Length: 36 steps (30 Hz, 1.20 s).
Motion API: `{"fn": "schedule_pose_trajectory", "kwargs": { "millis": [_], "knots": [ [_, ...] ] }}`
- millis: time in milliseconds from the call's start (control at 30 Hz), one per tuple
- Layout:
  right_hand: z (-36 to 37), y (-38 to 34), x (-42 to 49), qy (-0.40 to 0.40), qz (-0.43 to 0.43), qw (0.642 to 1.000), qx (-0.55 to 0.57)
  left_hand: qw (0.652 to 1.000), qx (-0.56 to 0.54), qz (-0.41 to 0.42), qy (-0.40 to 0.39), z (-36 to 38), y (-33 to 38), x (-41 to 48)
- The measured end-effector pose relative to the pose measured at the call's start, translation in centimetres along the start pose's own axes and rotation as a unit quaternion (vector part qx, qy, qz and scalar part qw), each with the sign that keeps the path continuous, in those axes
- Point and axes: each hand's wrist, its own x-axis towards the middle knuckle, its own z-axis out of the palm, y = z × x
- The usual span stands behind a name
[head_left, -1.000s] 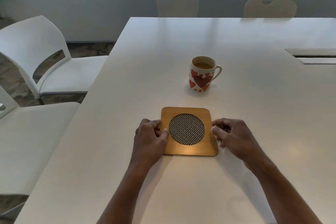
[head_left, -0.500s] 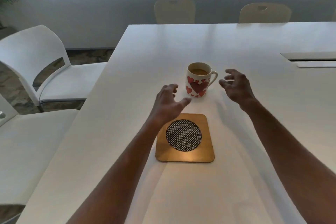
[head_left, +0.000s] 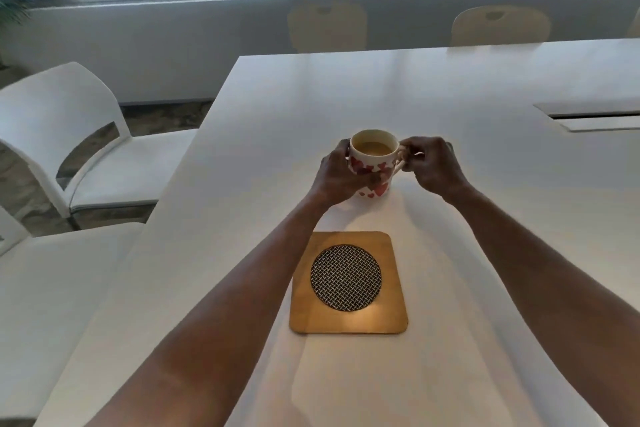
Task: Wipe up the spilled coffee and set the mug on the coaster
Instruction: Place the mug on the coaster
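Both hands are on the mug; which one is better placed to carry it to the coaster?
Right hand: it grips the mug handle. Left hand only cups the body; coaster lies just nearer.

Mug (head_left: 373,163) on table (head_left: 485,218), behind coaster (head_left: 348,283). Left hand (head_left: 341,177) on mug's left side, right hand (head_left: 434,166) at its handle, right. Chairs (head_left: 69,135) left of table.

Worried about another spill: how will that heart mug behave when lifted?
The mug looks nearly full, so it is probably heavy and apt to slosh if tilted. It seems rigid glazed ceramic, likely slippery; the left hand on its side and the right hand at its handle should steady it.
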Motion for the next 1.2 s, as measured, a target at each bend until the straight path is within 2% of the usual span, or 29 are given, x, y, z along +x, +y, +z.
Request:
{"fn": "schedule_pose_trajectory", "kwargs": {
  "millis": [300, 667, 1200],
  "knots": [
    [-1.2, -0.6, -0.9, 0.001, 0.000, 0.995, 0.101, 0.999, 0.000, 0.047, 0.011, -1.3, 1.0, -1.5],
    [-4.4, -5.3, -8.2, -0.108, -0.036, 0.976, 0.188, 0.994, -0.008, 0.103, -0.027, -5.4, 2.3, -9.6],
    [-3.1, -6.2, -14.7, -0.150, -0.031, 0.968, 0.198, 0.997, -0.018, 0.064, -0.050, -5.4, 0.1, -15.7]
  ]
}}
